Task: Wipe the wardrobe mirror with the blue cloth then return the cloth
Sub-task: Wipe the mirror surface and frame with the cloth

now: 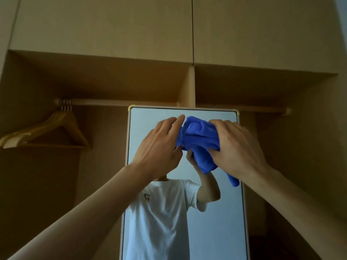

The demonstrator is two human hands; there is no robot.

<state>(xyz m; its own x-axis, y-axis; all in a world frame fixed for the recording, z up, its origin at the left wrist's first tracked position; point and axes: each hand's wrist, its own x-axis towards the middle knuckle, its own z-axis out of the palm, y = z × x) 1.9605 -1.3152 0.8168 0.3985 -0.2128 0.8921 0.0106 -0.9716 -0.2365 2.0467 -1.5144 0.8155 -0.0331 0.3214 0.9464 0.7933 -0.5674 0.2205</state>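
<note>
A tall framed mirror (221, 212) stands upright in the open wardrobe, centre of view. A bunched blue cloth (199, 139) is held in front of its upper part. My right hand (236, 147) grips the cloth's right side, fingers curled into the folds, and a tail of cloth hangs below the hand. My left hand (159, 145) is at the cloth's left edge, fingers fairly straight and touching it; the thumb is hidden. Whether the cloth touches the glass I cannot tell. The mirror reflects a person in a white T-shirt with raised arms.
Wooden hangers (47, 132) hang on the rail (112, 102) in the left bay. A vertical divider (187, 87) rises behind the mirror's top. Shut upper cupboard doors (112, 25) sit above. The right bay is dim.
</note>
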